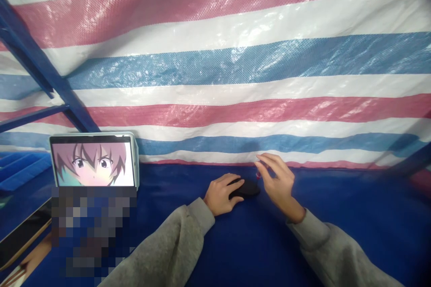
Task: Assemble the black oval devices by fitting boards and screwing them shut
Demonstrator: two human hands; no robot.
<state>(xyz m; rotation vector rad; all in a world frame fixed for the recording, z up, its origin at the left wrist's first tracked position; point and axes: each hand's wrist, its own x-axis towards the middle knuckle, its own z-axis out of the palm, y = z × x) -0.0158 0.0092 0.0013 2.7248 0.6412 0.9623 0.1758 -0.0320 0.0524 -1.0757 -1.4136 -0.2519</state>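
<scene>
A black, rounded computer mouse [248,189] lies on the blue surface in front of me. My left hand [222,193] grips its left end, fingers over the top and thumb along the near side. At its right end, my right hand [276,176] is raised, with thumb and fingertips pinched together. Between them is a small, thin tool with a red part [258,175], which looks like a small screwdriver. It points down towards the mouse; most of it is hidden by the fingers, and I cannot tell whether its tip touches.
To the left a tablet [94,161] in a pale case stands upright, showing a cartoon face. Below it is a pixelated patch, with a dark flat device [25,231] beside it. Striped plastic sheeting [235,112] hangs behind the blue tabletop [249,246]. Blue metal bars [50,80] cross at left.
</scene>
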